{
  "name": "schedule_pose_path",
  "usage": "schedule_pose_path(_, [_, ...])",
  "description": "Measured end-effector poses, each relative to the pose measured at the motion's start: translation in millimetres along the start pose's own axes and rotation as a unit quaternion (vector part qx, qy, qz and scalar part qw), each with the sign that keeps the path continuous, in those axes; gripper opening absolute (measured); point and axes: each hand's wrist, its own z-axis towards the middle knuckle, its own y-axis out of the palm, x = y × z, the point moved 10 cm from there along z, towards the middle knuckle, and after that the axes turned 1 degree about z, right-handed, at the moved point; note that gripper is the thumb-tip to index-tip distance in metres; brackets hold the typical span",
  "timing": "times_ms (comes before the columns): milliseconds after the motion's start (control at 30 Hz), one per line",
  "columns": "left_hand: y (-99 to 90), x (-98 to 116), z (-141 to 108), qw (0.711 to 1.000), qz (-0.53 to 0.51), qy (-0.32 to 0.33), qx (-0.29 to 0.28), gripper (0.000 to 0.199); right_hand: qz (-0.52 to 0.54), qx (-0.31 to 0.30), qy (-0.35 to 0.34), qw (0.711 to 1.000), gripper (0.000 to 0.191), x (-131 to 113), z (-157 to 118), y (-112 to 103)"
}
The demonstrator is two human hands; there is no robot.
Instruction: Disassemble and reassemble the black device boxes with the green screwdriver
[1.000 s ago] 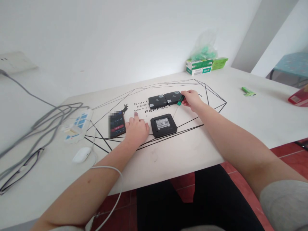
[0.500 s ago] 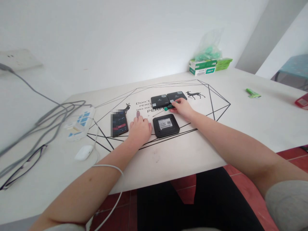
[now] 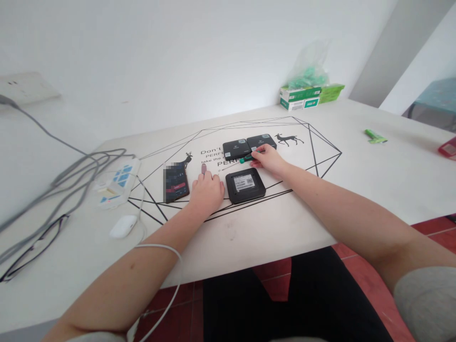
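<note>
My right hand (image 3: 266, 157) is closed round the green-and-black handle of a screwdriver (image 3: 244, 160). Its thin shaft points left, with the tip low over the table by a tiny pale speck (image 3: 220, 171). My left hand (image 3: 207, 191) rests on the table with fingers curled; what they hold, if anything, is hidden. Just beyond those fingers is a small pinkish-brown item (image 3: 204, 168). Between my hands lies a flat black square box (image 3: 245, 186), its white label facing up. Two similar black boxes (image 3: 235, 149) sit side by side behind the screwdriver.
Left of my left hand lies a phone (image 3: 177, 182). Farther left are a white earbud case (image 3: 123, 227), a power strip (image 3: 121, 183), grey cables and glasses (image 3: 35, 247). A white cable crosses my left forearm. Green-and-white boxes (image 3: 301, 94) stand by the wall; a green packet (image 3: 375, 137) lies right.
The screwdriver has shifted slightly left in my right hand's grip, its tip now closer to the tiny speck. My left hand and the black boxes stay in place.
</note>
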Motion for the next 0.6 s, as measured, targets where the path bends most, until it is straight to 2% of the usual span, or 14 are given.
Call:
schedule_pose_path(200, [0.6,0.2,0.5,1.0,-0.001,0.003,0.001,0.042,0.0,-0.013,-0.001,1.0,0.014,-3.7,-4.4,3.2])
schedule_pose_path(400, [1.3,0.9,0.9,1.0,-0.001,0.009,-0.004,0.041,0.055,-0.02,0.017,0.998,0.008,-4.1,-3.6,0.7])
schedule_pose_path(600, [1.6,0.9,0.7,1.0,-0.005,0.013,-0.003,0.04,0.102,-0.03,0.036,0.994,0.022,-3.6,-0.4,-2.9])
